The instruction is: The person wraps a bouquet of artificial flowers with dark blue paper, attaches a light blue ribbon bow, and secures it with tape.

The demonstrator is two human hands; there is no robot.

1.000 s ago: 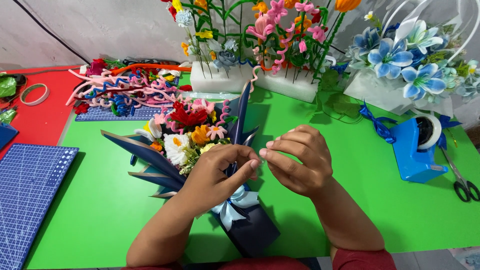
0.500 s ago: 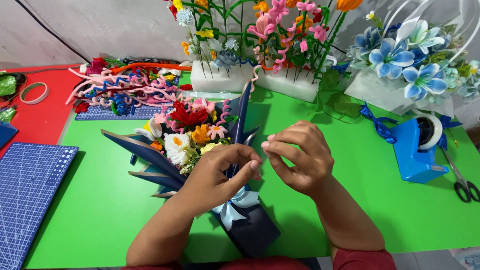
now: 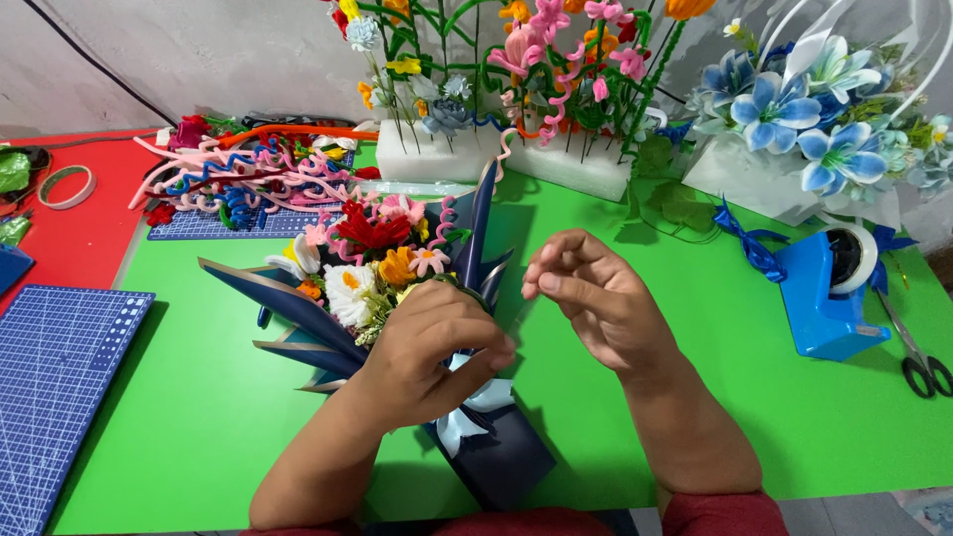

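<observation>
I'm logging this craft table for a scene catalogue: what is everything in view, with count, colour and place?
bouquet: one, mixed flowers in navy wrap with a pale bow, centre of the table
green table: one, green, under everything
cutting mats: two seen whole, blue, left front and left rear
pipe cleaners: a pile, pink, blue, orange, on the rear mat
foam blocks: two, white, rear centre, holding stemmed flowers
blue-flower arrangement: one, blue and white, rear right
tape dispenser: one, blue, right
scissors: one, black handles, far right
tape ring: one, pale, on the red surface at left
left hand: on the bouquet's wrap at the bow
right hand: raised beside the bouquet, fingertips pinched
</observation>
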